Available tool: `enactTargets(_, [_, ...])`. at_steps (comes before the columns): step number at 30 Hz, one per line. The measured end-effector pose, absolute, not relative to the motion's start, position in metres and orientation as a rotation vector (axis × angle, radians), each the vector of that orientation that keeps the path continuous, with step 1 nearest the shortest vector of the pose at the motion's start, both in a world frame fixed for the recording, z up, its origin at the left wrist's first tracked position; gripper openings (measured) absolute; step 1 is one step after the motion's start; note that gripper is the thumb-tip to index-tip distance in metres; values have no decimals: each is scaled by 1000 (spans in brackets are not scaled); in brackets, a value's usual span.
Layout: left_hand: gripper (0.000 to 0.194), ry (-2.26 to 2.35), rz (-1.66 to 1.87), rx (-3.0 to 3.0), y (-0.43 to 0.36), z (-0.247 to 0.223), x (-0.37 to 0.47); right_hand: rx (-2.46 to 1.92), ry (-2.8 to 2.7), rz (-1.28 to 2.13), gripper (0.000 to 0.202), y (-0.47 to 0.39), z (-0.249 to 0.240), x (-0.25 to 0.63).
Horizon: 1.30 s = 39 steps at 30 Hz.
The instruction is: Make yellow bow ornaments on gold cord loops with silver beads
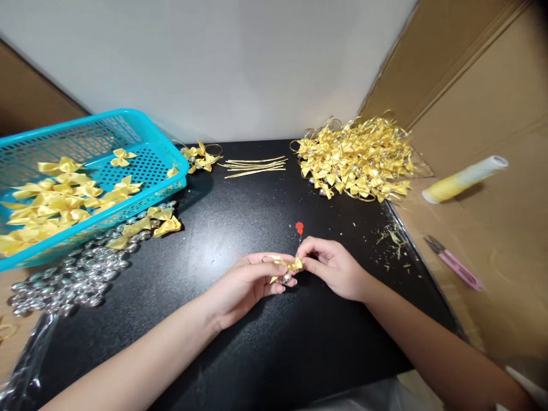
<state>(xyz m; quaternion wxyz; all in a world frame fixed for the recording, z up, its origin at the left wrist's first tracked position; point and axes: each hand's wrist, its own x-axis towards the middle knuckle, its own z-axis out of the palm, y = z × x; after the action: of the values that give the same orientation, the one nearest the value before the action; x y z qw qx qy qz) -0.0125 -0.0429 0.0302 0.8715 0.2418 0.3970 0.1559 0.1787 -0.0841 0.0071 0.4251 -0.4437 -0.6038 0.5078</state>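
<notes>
Black tabletop [257,354], glossy; yellow bow [296,264] with silver bead [286,279] sits between the hands, above the surface; left hand [252,277] half curled, thumb and fingers pinching the bow; right hand [338,271] pinched closed at its edge, exact grip hidden; loose left pinch could let the bead swing or the bow twist; red-topped tool [299,228] by right fingertips may prick if sharp; no readable writing or brands

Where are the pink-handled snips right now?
In the head view, the pink-handled snips lie at the right, beyond the black surface's edge, nearer the viewer than the yellow-and-white roll.
</notes>
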Motion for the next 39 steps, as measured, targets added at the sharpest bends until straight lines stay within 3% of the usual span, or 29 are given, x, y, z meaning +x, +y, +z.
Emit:
enactTargets(16, [16,868,398,507,-42,29,-14,-1280,-1743,655,14,-91,20,174])
enactTargets(39, [16,882,441,477,-44,28,-12,-1321,-1653,510,16,-99,16,162])
